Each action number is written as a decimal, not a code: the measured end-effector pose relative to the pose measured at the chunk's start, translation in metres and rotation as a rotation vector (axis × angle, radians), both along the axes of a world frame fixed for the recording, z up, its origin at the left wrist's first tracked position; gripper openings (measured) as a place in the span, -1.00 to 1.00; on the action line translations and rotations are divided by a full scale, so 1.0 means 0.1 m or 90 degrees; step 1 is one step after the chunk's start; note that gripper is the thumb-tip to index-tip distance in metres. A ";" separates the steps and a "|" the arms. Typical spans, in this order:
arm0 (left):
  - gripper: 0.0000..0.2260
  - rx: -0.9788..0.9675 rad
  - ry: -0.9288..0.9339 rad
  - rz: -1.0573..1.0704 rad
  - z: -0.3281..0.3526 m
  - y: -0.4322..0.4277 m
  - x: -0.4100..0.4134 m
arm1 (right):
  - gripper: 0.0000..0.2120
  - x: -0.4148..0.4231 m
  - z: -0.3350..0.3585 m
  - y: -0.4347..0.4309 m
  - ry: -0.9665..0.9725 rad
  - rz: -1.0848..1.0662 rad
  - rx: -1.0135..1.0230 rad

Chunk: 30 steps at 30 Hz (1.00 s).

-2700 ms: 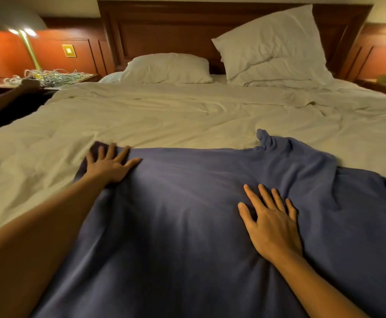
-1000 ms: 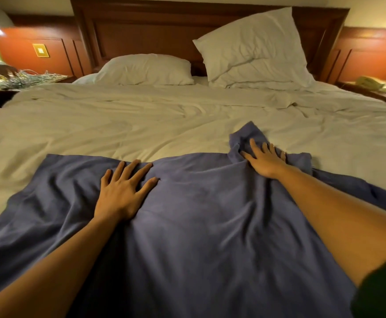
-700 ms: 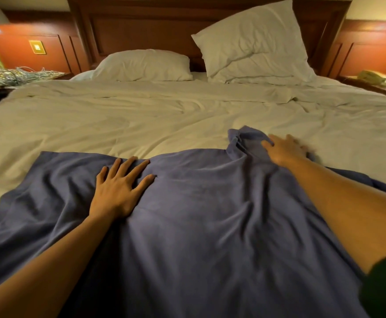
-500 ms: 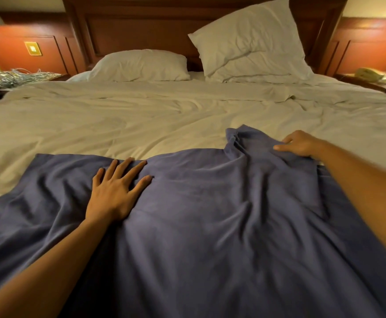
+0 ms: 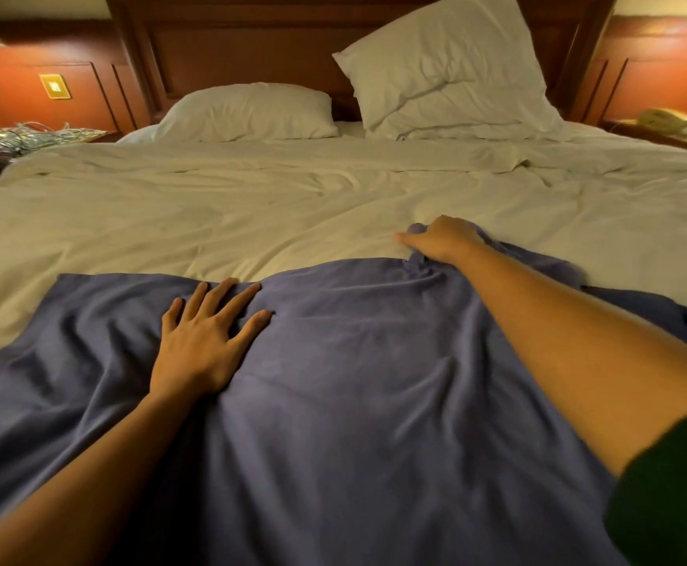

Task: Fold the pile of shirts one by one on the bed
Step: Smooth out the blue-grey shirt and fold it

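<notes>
A blue-grey shirt (image 5: pixel 366 394) lies spread over the near part of the bed (image 5: pixel 251 210), wrinkled, its far edge running across the middle of the view. My left hand (image 5: pixel 205 341) rests flat on it with fingers apart, near the far edge at the left. My right hand (image 5: pixel 441 241) reaches to the bunched far-right corner of the shirt, fingers curled into the fabric there. No other shirts show.
Two white pillows (image 5: pixel 251 112) (image 5: pixel 452 71) lean at the dark wooden headboard (image 5: pixel 251 42). A nightstand with tangled cables (image 5: pixel 27 134) stands at the left. Another at the right holds a telephone (image 5: pixel 662 120). The cream sheet is rumpled.
My right hand has moved from the shirt's right side back to the raised far corner and closed on it. My left hand has stayed flat in place.
</notes>
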State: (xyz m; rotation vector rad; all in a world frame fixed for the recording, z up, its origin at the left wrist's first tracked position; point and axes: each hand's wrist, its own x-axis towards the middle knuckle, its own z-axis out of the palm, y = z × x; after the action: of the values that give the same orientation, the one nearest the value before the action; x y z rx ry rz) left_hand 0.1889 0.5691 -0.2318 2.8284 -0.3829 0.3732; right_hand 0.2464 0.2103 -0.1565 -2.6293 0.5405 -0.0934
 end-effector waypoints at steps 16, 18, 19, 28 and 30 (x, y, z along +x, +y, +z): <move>-0.35 -0.005 -0.001 -0.009 0.00 0.01 -0.01 | -0.75 -0.12 -0.12 -0.06 -0.351 0.013 0.056; -0.35 0.000 -0.001 -0.005 0.01 0.02 -0.01 | -0.71 -0.07 -0.12 -0.38 -0.349 -0.124 0.074; -0.35 0.004 0.000 -0.004 0.01 0.02 -0.01 | -0.63 -0.05 -0.11 -0.50 -0.301 -0.161 0.116; -0.37 0.008 -0.009 0.002 -0.03 0.02 -0.01 | -0.59 0.42 -0.18 -0.45 -0.188 -0.106 0.276; -0.38 0.005 -0.015 0.004 -0.04 0.02 -0.01 | -0.66 0.40 -0.17 -0.32 -0.260 -0.019 0.242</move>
State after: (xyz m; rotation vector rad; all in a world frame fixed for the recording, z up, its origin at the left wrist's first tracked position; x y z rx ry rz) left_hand 0.1883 0.5710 -0.2357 2.8359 -0.3813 0.4086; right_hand 0.2864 0.1785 -0.1734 -2.1521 0.4069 -0.4756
